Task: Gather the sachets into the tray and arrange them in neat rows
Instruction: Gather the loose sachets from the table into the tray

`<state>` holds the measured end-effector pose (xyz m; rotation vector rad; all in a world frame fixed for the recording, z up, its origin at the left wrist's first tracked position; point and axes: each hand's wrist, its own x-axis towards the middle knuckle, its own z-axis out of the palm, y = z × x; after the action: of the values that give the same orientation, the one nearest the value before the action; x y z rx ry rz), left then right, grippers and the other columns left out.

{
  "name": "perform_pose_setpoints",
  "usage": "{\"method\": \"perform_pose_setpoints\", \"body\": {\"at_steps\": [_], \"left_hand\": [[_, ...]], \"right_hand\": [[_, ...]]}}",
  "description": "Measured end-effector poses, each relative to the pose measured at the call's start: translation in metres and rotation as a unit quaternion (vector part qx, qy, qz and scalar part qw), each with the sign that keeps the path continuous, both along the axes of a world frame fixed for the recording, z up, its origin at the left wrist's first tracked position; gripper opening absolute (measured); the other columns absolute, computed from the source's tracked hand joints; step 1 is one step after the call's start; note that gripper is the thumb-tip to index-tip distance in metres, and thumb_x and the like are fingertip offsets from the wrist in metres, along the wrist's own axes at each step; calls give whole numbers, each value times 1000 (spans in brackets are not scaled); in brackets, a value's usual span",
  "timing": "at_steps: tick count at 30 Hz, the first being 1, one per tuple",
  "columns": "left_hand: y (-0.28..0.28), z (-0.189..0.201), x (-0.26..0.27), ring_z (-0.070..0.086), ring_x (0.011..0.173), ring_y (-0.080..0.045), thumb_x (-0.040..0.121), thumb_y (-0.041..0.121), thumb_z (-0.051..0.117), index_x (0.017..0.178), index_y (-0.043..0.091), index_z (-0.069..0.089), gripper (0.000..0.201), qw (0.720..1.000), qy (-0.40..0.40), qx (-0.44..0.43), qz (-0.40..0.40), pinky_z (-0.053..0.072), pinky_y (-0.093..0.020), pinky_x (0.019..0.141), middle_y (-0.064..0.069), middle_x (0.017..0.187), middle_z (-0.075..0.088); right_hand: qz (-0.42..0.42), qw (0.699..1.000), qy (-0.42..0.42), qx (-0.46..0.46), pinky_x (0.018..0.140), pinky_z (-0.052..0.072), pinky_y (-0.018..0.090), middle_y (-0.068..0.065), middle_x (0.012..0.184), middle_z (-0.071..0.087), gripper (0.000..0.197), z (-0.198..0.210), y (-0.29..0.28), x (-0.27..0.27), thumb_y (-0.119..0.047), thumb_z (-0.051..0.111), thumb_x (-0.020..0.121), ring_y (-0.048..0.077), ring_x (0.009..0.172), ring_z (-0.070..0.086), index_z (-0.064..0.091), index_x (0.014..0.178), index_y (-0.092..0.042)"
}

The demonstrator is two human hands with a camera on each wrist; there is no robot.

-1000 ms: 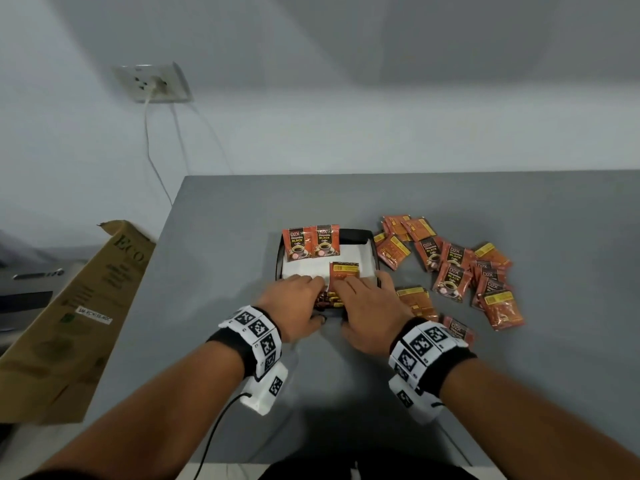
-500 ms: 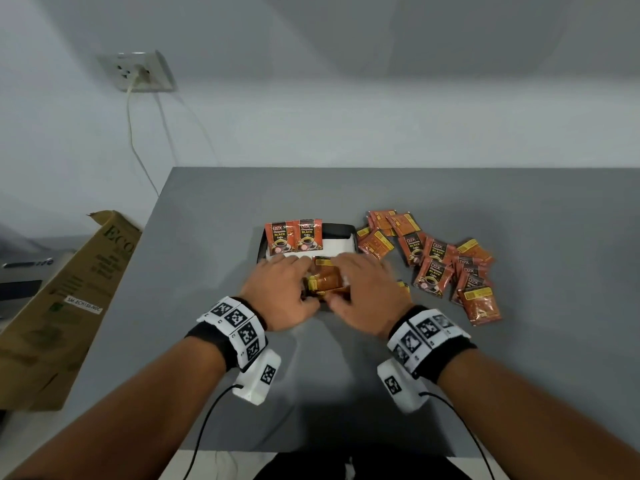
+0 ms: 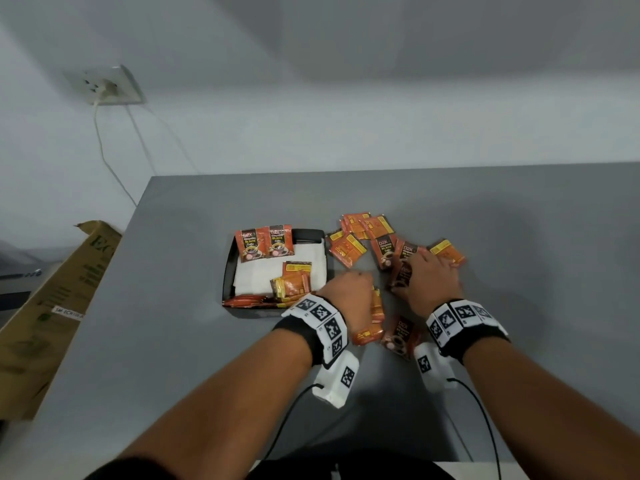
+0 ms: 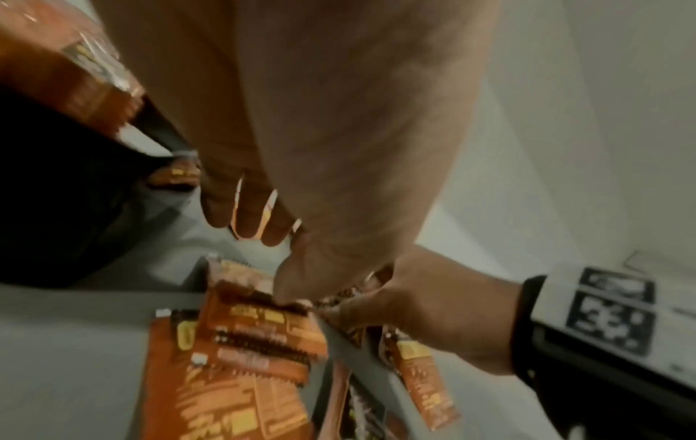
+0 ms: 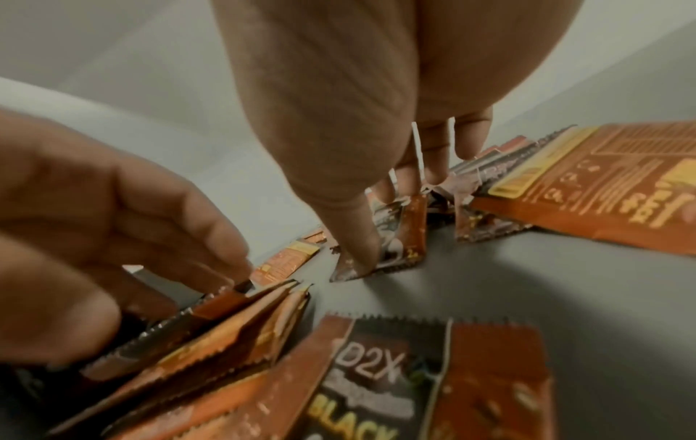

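A black tray [image 3: 228, 271] with a white liner holds two orange sachets [image 3: 265, 244] standing at its far edge and a loose bunch [image 3: 292, 284] near the front. Loose sachets [image 3: 349, 245] lie scattered on the table to its right. My left hand [image 3: 349, 289] is just right of the tray. Its curled fingers [image 5: 211, 226] and thumb pinch a small stack of sachets [image 5: 233, 321] standing on edge. My right hand [image 3: 419, 275] is over the pile, and its thumb [image 5: 357, 244] and fingers pinch one dark-faced sachet [image 5: 403, 238].
The grey table [image 3: 519, 237] stretches bare beyond and right of the pile. A cardboard box [image 3: 52, 306] leans off the table's left edge. A wall socket [image 3: 107, 86] with a cable sits at the back left. Cables trail from both wrist cameras near the front edge.
Both hands have left the tray and moved right to the loose pile. The bunch they were pressing stays in the tray. Each hand now pinches sachets outside it.
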<state>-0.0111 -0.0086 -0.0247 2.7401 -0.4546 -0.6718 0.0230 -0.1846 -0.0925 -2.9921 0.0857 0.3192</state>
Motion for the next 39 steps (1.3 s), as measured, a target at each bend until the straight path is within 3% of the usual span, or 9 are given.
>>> {"method": "perform_pose_setpoints", "body": {"at_steps": [9,14,17,21,25,27,30,34,39], "left_hand": [[-23,-23,7,34,141,-35,84,13,75,150,8,25,82,991,30,123,30,41,-49,109,-13,153,34],[-17,-13,12,61,109,-31,91,5,54,125,6,50,34,998,-3,35,50,54,-38,88,-13,122,59],[-13,6,11,64,90,-23,93,14,50,91,15,59,9,995,-43,-46,73,51,-27,71,-3,91,62],[-22,16,9,63,65,-17,92,14,56,78,6,65,18,993,27,-78,82,46,-21,50,-1,70,63],[-33,-10,4,61,109,-27,91,23,63,121,5,58,35,992,26,27,121,54,-35,87,-9,117,63],[-33,-22,0,43,131,-31,90,31,63,134,6,45,54,992,8,50,113,40,-43,107,-10,136,50],[-32,-29,-3,42,130,-30,86,34,66,132,6,44,59,994,10,39,100,38,-38,110,-12,135,49],[-33,-35,-5,31,139,-33,84,27,74,148,3,28,82,994,11,73,83,29,-39,117,-15,147,40],[-33,-37,-6,38,137,-34,82,17,77,150,6,25,86,992,16,24,123,38,-42,113,-15,149,33]], "right_hand": [[-23,998,-1,58,110,38,53,10,135,54,63,7,-4,-3,-38,80,79,35,129,45,46,126,-14],[-12,985,15,173,100,45,39,5,131,58,34,20,-10,-1,-13,75,85,26,119,56,62,116,-17],[-15,966,14,257,81,45,18,-12,94,63,15,33,-23,5,-11,73,87,7,86,59,70,96,-23],[-80,946,-19,314,71,51,28,-2,90,72,21,40,-38,22,-7,76,76,15,81,66,68,91,-20],[-114,952,1,286,82,47,28,6,117,65,46,33,-36,37,-3,68,82,19,94,58,59,124,-17],[-102,964,5,246,82,43,27,8,120,65,43,27,-30,39,-13,65,90,23,98,59,55,131,-15],[-68,981,-7,181,78,43,30,8,111,64,36,17,-19,37,-38,67,92,26,97,59,58,113,-10],[-68,984,-2,164,98,46,40,14,126,51,52,2,-13,33,-23,82,81,31,114,54,56,124,-11],[-49,979,-68,187,80,46,40,12,110,58,34,-1,-13,32,-22,75,87,32,104,54,51,108,-10]]}}
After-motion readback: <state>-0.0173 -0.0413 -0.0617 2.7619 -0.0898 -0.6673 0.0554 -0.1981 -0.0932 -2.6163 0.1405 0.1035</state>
